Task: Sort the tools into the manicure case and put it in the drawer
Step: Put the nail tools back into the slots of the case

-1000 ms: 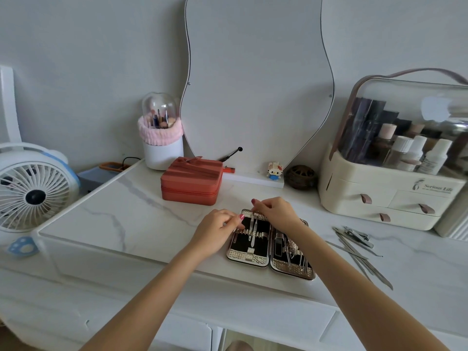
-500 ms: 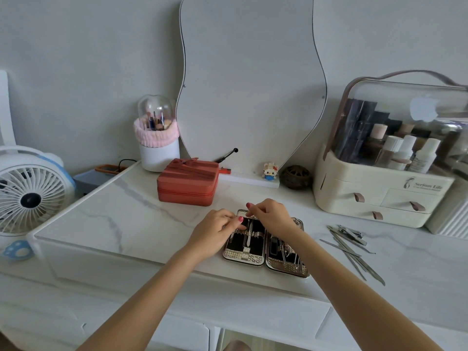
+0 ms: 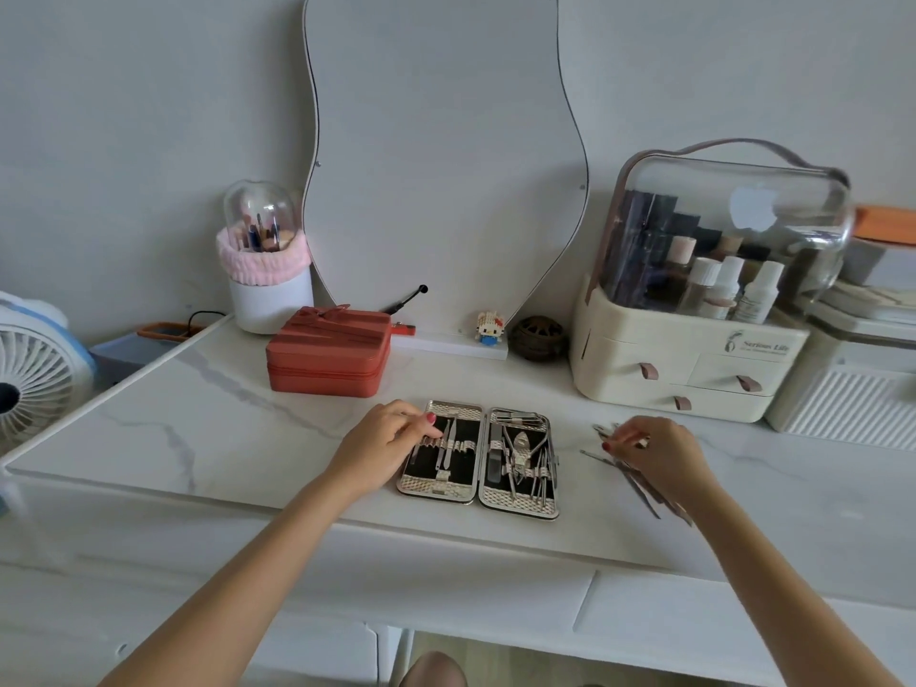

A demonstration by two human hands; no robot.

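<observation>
The open manicure case [image 3: 436,487] lies flat near the front of the white marble tabletop. Several metal tools [image 3: 520,456] sit under its elastic bands. My left hand [image 3: 381,441] rests on the case's left edge, its loosely curled fingertips on the band. To the right of the case lies a pile of loose metal tools [image 3: 644,493]. My right hand [image 3: 659,451] is over that pile and pinches one metal tool between thumb and fingers. The hand hides part of the pile.
A cream cosmetics organizer [image 3: 619,359] with small drawers stands at the back right, a red box [image 3: 329,354] at the back left, and a wavy mirror [image 3: 446,166] leans on the wall. A fan [image 3: 34,379] is far left. Drawer fronts [image 3: 694,632] run below the tabletop.
My right hand left the case and moved right onto the loose tools. My left hand stays at the case's left side, where a slim tool now sits under the band.
</observation>
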